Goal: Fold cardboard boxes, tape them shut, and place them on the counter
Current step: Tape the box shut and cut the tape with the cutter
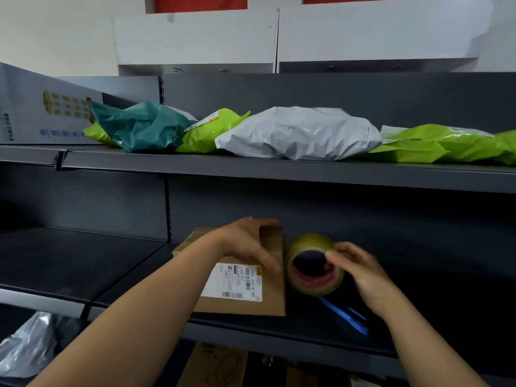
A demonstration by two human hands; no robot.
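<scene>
Cardboard box [245, 286] sits on the dark shelf [307, 328]; left hand [245, 241] grips its top right edge, likely to steady it for taping. Right hand [363, 272] pinches the tape roll [314, 265] just beside the box. Blue cutter [346, 317] lies nearby.

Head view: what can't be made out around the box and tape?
All head view.
Cardboard box top seam: covered by the left hand.
Shipping label print: blurred, too small.
Tape roll loose end: behind right hand fingers, motion-blurred.
Blue object: partly behind the right wrist, blurred; unidentifiable.
</scene>
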